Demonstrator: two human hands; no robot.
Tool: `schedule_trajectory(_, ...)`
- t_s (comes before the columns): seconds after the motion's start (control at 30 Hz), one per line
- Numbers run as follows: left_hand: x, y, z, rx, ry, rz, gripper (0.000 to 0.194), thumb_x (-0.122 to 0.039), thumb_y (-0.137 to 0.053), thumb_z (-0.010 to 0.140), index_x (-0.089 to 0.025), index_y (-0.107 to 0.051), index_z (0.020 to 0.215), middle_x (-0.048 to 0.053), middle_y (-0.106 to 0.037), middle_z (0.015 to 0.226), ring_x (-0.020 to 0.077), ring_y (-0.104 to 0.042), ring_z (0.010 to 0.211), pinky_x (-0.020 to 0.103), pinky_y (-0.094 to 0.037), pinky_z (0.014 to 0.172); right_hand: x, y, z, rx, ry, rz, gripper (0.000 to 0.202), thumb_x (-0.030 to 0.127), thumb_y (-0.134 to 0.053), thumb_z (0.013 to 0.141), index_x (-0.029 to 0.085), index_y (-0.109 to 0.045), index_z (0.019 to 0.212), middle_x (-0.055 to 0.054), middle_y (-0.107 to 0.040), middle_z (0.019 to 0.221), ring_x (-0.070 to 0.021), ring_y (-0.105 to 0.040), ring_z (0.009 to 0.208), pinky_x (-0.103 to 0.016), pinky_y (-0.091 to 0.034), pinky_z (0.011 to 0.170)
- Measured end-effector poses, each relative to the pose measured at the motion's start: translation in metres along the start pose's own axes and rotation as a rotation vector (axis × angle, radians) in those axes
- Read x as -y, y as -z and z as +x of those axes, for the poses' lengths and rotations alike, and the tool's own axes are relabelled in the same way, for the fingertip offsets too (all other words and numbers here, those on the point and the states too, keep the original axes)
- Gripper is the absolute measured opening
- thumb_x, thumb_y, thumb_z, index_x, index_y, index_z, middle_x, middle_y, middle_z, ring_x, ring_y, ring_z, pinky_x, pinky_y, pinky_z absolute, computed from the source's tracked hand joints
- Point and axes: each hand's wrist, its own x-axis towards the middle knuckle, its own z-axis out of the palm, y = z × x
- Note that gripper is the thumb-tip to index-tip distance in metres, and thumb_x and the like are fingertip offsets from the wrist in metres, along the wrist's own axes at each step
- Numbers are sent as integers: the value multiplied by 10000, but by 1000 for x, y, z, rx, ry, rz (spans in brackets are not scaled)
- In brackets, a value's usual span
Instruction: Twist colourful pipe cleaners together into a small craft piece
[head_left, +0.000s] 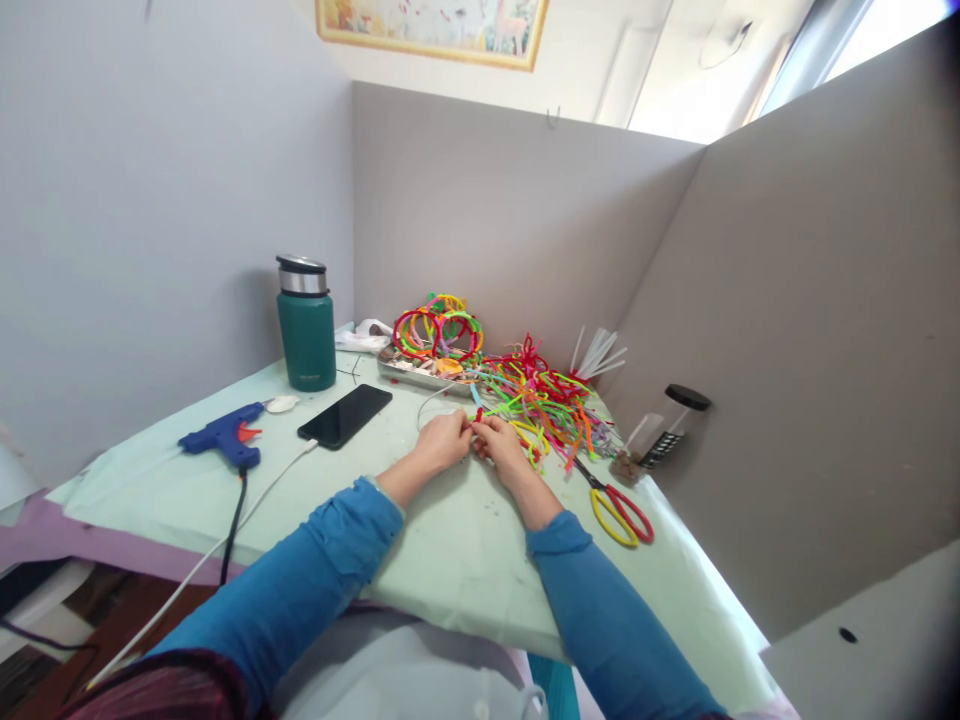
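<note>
Above the middle of the table, my left hand (pixel 442 440) and my right hand (pixel 501 447) meet with their fingertips pinched together. Between them shows a small piece of red pipe cleaner (pixel 479 414), partly hidden by the fingers. Just behind my hands spreads a tangled pile of coloured pipe cleaners (pixel 540 395), in red, green, orange and yellow. Several pipe-cleaner rings (pixel 439 328) are heaped on a metal tray (pixel 424 380) at the back. Scissors (pixel 622 515) with one yellow and one red handle lie to the right of my right hand.
On the left are a blue glue gun (pixel 225 435) with a black cord, a black phone (pixel 345 416) on a white cable, and a green bottle (pixel 306 335). White sticks (pixel 598 355) and a black-lidded clear container (pixel 675 420) stand at right. Grey partitions (pixel 510 200) enclose the table.
</note>
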Motion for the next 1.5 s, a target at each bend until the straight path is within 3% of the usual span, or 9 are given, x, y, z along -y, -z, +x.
schedule_trajectory(1.5,-1,2,-1,3,-26,-33,248,-322,-429,810,-181,-624,872,59,-671,804,177,-593,765,266,-410,675,0,1,-1,14,-9,12,173,312,-613,625,176,-515,671,53,-488,475,-71,-436,414,-195,-293,396)
